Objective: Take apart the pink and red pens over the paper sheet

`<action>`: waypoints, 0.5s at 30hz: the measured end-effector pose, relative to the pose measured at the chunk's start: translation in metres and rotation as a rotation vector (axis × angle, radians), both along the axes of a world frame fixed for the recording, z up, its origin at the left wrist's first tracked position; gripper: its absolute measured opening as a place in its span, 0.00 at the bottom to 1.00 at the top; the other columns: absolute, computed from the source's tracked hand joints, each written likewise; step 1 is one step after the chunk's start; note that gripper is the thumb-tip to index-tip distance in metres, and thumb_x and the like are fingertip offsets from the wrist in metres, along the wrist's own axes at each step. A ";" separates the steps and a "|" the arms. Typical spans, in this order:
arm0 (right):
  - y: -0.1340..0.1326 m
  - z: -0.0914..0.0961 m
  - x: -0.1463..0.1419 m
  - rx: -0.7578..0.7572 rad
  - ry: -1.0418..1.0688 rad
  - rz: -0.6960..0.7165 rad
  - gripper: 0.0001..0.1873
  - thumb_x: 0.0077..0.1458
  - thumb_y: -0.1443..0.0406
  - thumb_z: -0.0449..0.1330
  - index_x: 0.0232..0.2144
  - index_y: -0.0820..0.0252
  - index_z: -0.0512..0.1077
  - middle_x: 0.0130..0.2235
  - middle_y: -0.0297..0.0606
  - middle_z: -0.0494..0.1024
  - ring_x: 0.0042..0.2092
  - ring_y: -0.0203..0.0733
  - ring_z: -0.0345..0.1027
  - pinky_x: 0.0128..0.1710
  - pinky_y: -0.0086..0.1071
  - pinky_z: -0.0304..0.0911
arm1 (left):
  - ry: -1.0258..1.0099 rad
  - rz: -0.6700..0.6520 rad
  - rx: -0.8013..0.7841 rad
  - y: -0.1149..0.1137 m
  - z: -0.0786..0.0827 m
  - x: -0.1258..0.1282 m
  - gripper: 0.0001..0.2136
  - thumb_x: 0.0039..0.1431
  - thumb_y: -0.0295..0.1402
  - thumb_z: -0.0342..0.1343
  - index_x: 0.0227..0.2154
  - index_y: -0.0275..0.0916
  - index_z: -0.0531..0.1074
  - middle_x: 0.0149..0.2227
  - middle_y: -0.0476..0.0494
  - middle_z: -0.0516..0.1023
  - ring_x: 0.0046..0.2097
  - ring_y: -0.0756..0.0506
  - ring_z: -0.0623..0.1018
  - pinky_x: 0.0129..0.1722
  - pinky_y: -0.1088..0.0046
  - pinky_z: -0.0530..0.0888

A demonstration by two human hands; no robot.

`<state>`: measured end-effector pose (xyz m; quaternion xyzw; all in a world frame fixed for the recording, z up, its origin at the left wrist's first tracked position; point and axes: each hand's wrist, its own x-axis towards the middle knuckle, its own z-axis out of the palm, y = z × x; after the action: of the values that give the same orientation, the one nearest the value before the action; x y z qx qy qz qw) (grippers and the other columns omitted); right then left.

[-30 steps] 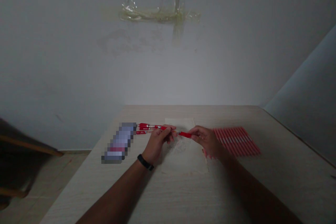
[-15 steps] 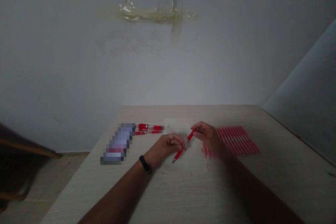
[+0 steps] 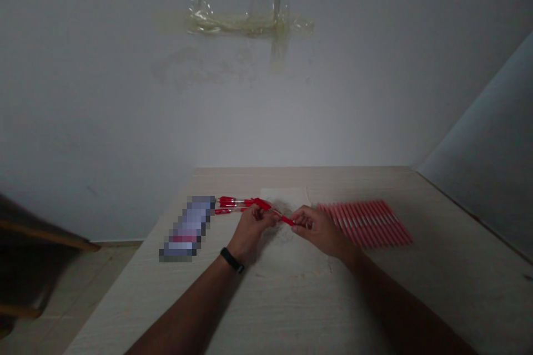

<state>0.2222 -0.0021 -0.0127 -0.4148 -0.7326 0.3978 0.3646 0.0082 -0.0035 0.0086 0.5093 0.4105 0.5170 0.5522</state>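
Left hand: the left hand (image 3: 252,226) is closed, its fingertips grasping one end of a red pen (image 3: 286,221) above the table (image 3: 300,310).

Right hand: the right hand (image 3: 318,227) is also closed, pinching the other end of the red pen between thumb and fingers, its knuckles facing the far edge of the table.

Red pen: it lies almost level across the gap between the two hands, slanting slightly down toward the right hand. It is held clear of the surface, over the far part of a pale sheet (image 3: 287,195).

Loose pens: a small bunch of red pens (image 3: 235,203) lies on the table just left of the left hand, their tips pointing right. The nearest ones almost reach the left hand's fingers, and how many there are is hard to tell.

Striped row: red-and-white striped tubes (image 3: 366,223) lie side by side in a slanted block, just beside the right hand and nearer the table's right side.

Blurred object: a pixelated oblong object (image 3: 187,228) lies at a slant near the table's left edge, beside the loose pens. What it is cannot be made out.

Wrist: a black band (image 3: 232,260) circles the left wrist.

Surroundings: clear tape (image 3: 237,25) is stuck on the wall beyond the table. A dark piece of furniture with a wooden rail (image 3: 41,236) stands on the tiled floor (image 3: 100,283) at lower left.
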 end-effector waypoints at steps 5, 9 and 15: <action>0.000 0.003 -0.002 0.050 -0.052 -0.024 0.07 0.57 0.64 0.63 0.39 0.58 0.75 0.34 0.34 0.77 0.33 0.36 0.67 0.32 0.28 0.61 | 0.004 0.017 0.018 0.002 -0.004 0.000 0.07 0.46 0.30 0.67 0.29 0.35 0.75 0.30 0.44 0.80 0.33 0.46 0.77 0.37 0.70 0.71; 0.000 0.003 -0.001 0.082 -0.090 -0.051 0.06 0.56 0.65 0.63 0.39 0.58 0.76 0.33 0.34 0.75 0.32 0.36 0.66 0.31 0.28 0.59 | 0.030 0.015 0.031 0.002 -0.005 -0.001 0.08 0.47 0.30 0.67 0.30 0.35 0.75 0.31 0.44 0.80 0.33 0.46 0.77 0.38 0.70 0.71; -0.002 0.002 -0.003 0.083 -0.073 -0.037 0.06 0.56 0.65 0.63 0.39 0.58 0.75 0.33 0.33 0.75 0.32 0.36 0.66 0.32 0.28 0.61 | 0.012 -0.038 0.030 0.001 -0.006 0.000 0.10 0.49 0.33 0.68 0.31 0.35 0.74 0.31 0.44 0.80 0.33 0.46 0.77 0.36 0.71 0.71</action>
<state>0.2192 -0.0036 -0.0104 -0.4269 -0.7537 0.3447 0.3618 0.0085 -0.0025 0.0026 0.5284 0.3964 0.5091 0.5518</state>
